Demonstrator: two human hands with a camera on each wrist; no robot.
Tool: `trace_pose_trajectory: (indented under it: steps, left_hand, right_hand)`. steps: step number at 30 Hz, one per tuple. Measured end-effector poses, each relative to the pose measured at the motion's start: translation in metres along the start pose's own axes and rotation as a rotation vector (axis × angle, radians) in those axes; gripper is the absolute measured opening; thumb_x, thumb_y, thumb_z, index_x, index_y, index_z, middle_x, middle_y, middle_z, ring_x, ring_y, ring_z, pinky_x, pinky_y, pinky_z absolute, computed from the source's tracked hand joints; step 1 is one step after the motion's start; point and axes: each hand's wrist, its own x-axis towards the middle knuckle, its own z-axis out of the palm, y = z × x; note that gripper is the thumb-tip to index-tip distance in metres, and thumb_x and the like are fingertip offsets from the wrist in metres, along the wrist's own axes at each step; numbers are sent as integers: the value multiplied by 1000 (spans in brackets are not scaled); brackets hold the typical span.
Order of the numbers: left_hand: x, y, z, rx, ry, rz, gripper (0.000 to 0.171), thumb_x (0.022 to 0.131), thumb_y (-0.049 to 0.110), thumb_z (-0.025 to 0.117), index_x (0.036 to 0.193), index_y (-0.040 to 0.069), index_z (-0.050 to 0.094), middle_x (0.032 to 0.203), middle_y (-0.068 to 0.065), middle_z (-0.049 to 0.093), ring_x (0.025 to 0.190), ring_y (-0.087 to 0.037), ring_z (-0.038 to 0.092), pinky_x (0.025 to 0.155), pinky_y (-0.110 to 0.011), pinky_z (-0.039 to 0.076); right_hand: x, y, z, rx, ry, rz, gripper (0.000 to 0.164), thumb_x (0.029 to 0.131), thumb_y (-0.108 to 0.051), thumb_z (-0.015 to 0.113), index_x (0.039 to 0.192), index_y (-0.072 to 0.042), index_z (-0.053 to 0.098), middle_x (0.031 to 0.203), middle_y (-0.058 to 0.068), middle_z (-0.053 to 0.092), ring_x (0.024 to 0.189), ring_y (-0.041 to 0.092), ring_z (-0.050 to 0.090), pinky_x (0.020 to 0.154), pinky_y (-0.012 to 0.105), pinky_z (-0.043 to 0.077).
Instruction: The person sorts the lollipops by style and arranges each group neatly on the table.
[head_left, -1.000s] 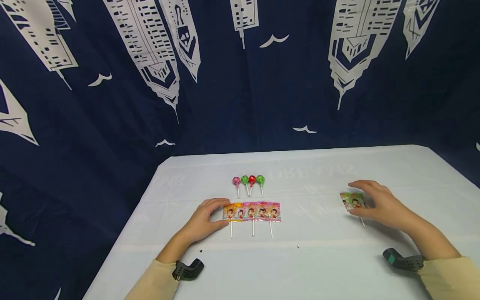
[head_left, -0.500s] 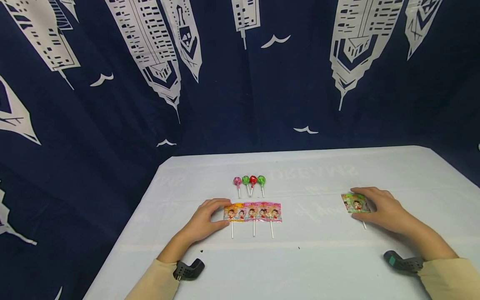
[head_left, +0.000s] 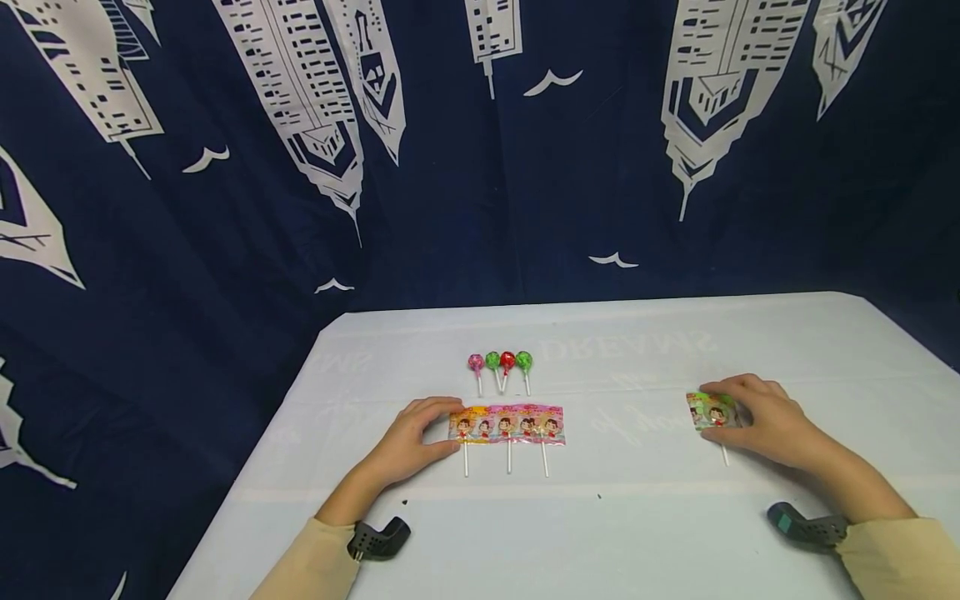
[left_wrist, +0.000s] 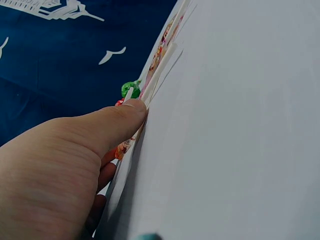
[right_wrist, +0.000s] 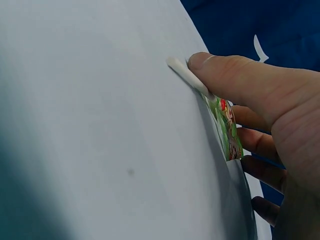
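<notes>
In the head view, a row of flat-wrapped lollipops (head_left: 517, 425) lies on the table, orange at the left end and pink to the right, with white sticks toward me. My left hand (head_left: 415, 437) holds the orange-wrapped lollipop (head_left: 464, 427) at the row's left end, index finger at its top edge and thumb at its bottom edge. Off to the right, my right hand (head_left: 765, 421) grips a green-wrapped lollipop (head_left: 708, 411) between thumb and fingers, its stick pointing down. The right wrist view shows the thumb by the white stick (right_wrist: 185, 75) and the wrapper low against the table.
Behind the row lie several round lollipops: a pink one (head_left: 476, 362), a red one (head_left: 507, 361) and green ones (head_left: 524, 361). A white cloth covers the table (head_left: 600, 550). A dark blue curtain (head_left: 480, 208) with white buildings hangs behind it.
The green-wrapped lollipop has turned slightly straighter and moved a little toward me with my right hand, whose fingers have closed in on it. My left hand stays where it was.
</notes>
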Motion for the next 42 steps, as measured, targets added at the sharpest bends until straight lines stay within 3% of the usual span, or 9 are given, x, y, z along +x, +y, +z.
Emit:
trace_pose_trajectory:
  steps: [8,21,28,42]
  left_hand:
    - [1,0,0,5,-1,4,50,86,23,78,134,20,62,145,2,57,140,-27,44,117,-56,30]
    - [0,0,0,0,-5,-5,50,87,25,78,134,20,62,145,3,56,141,-27,43,117,-56,30]
    - [1,0,0,0,-3,-8,50,87,25,78,134,20,62,145,3,56,141,-26,44,117,-56,30]
    - [1,-1,0,-1,-7,-22,52,86,24,78,135,21,61,145,3,56,141,-25,43,118,-55,29]
  right_hand:
    - [0,1,2,-13,35,-7,65,77,-41,83,129,-8,61,124,23,57,107,42,49,80,57,39]
    - [1,-5,-1,26,19,-1,66,80,-42,82,132,-7,60,126,24,55,111,43,50,84,58,41]
    - [2,-18,-5,80,18,-32,67,80,-39,83,133,-5,59,127,23,54,116,46,47,89,66,42]
    - [14,-47,-3,111,24,-116,66,79,-38,84,132,-8,60,124,13,55,115,38,51,89,61,46]
